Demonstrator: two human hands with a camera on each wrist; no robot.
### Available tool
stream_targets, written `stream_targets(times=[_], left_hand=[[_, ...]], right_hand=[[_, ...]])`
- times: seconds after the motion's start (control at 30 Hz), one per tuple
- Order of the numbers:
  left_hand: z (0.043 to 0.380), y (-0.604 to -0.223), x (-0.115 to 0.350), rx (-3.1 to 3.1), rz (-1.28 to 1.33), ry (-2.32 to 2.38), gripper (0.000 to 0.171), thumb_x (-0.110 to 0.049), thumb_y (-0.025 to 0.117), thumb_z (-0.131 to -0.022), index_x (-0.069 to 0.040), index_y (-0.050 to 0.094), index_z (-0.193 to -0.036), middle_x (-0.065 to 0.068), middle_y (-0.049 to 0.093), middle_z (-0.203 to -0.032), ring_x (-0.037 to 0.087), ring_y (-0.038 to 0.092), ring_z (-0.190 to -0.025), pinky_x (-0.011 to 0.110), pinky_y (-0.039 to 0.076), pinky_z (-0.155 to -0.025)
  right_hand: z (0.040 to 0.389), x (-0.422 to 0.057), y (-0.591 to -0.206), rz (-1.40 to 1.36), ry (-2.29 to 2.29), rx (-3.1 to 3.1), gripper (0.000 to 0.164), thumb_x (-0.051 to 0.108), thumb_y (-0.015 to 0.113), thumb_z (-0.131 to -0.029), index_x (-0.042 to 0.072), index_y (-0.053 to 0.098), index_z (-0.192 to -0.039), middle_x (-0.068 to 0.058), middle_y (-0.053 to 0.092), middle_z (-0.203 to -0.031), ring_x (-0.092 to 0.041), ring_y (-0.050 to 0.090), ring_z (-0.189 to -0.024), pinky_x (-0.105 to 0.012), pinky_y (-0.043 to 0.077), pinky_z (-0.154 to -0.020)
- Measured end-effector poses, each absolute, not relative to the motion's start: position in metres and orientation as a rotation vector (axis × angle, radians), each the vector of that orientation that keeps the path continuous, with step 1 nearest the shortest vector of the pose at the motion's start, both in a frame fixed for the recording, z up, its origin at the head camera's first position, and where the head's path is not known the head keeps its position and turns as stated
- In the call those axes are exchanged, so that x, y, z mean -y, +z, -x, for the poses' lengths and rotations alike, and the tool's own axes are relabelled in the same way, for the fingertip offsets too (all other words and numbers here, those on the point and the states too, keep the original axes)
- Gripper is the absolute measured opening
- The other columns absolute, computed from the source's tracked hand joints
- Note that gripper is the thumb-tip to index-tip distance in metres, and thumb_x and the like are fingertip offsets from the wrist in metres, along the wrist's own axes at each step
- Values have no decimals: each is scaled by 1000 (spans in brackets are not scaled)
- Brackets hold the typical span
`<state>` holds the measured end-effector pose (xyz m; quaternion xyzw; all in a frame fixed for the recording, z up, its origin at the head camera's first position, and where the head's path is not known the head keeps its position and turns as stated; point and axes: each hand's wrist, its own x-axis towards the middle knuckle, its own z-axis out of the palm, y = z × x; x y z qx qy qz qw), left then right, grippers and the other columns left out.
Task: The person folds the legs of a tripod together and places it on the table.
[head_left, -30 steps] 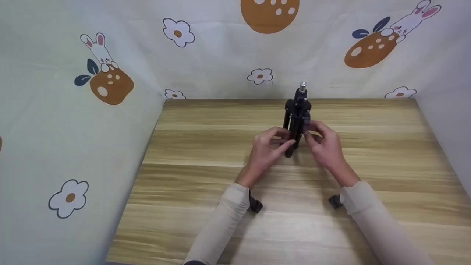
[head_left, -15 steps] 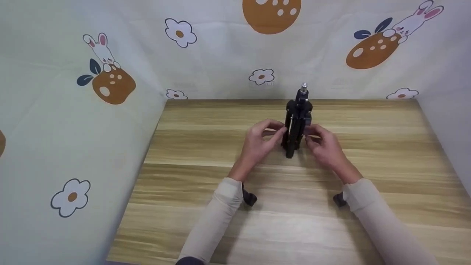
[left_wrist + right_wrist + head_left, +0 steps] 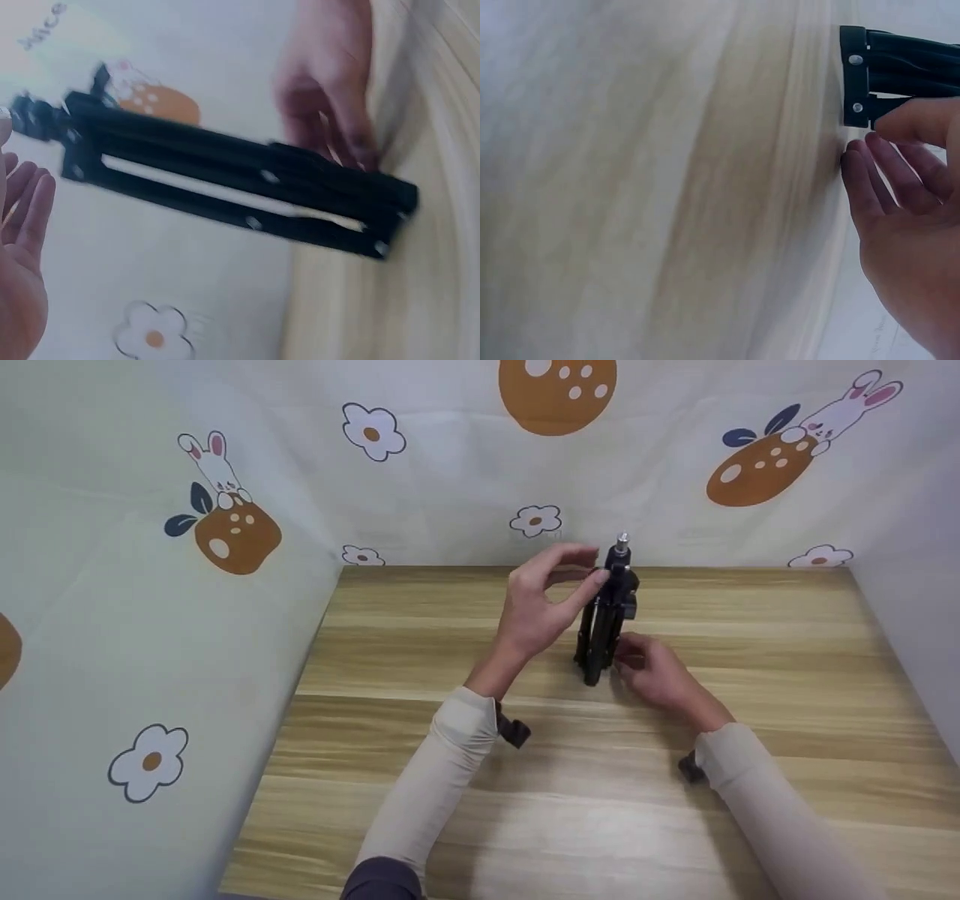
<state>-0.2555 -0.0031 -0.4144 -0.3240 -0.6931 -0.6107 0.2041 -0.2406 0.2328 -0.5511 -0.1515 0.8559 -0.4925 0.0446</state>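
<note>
A black folded tripod (image 3: pixel 600 634) with a silver screw on top stands upright on the wooden table. Beside its upper end is my left hand (image 3: pixel 538 604), thumb and fingers apart around the head without a visible grip. In the left wrist view the fingers of that hand (image 3: pixel 22 255) are spread near the tripod's head (image 3: pixel 45 120). Low on the right side, my right hand (image 3: pixel 660 675) has loosely bent fingers close to the legs. The right wrist view has its thumb at the lower end of the tripod (image 3: pixel 857 79); whether it touches is unclear.
The wood-grain table (image 3: pixel 420 735) meets a pale patterned cloth wall (image 3: pixel 442 487) just behind the tripod. More cloth rises along the left side, and a plain pale wall (image 3: pixel 900 585) stands on the right. Dark wrist-worn pieces (image 3: pixel 514 731) hang beneath the sleeves.
My left hand has come off the tripod's lower legs and risen to its head. My right hand has slid slightly lower along the right side. The tripod stays standing in place.
</note>
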Motion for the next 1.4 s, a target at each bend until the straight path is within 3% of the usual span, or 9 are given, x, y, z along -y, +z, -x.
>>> stream_targets(times=[0.2, 0.4, 0.67, 1.1, 1.4], left_hand=[[247, -395, -7, 1937, 949, -1720, 36, -6, 84, -95, 5, 72, -128, 19, 78, -124, 23, 77, -113, 37, 69, -97], [254, -402, -8, 1936, 973, -1715, 40, -9, 86, -93, 2, 72, -129, 16, 78, -126, 16, 77, -113, 29, 69, -97], [257, -407, -8, 1941, 994, -1697, 38, -13, 84, -96, 0, 72, -130, 15, 78, -127, 13, 77, -113, 25, 67, -97], [255, -407, -7, 1928, 1003, -1669, 38, -7, 82, -97, 4, 69, -130, 19, 76, -129, 27, 79, -111, 26, 67, -99], [253, -410, 2, 1906, 929, -1697, 40, -5, 82, -97, 5, 67, -133, 20, 76, -128, 24, 79, -110, 28, 67, -100]], right_hand=[[241, -232, -554, 458, -1472, -2618, 27, -10, 69, -95, -1, 70, -120, -20, 75, -117, -37, 72, -121, -53, 60, -114], [240, -229, -554, 457, -1450, -2655, 20, -8, 72, -94, 0, 71, -113, -17, 77, -111, -34, 74, -116, -53, 62, -111], [241, -228, -556, 450, -1406, -2684, 21, -1, 73, -99, 2, 73, -120, -18, 79, -115, -37, 75, -117, -55, 63, -108], [239, -232, -555, 448, -1424, -2685, 15, 2, 75, -100, 4, 73, -115, -16, 79, -109, -34, 76, -113, -54, 63, -107], [234, -238, -555, 483, -1457, -2692, 24, -1, 71, -101, 0, 70, -126, -20, 78, -118, -38, 74, -119, -57, 60, -112]])
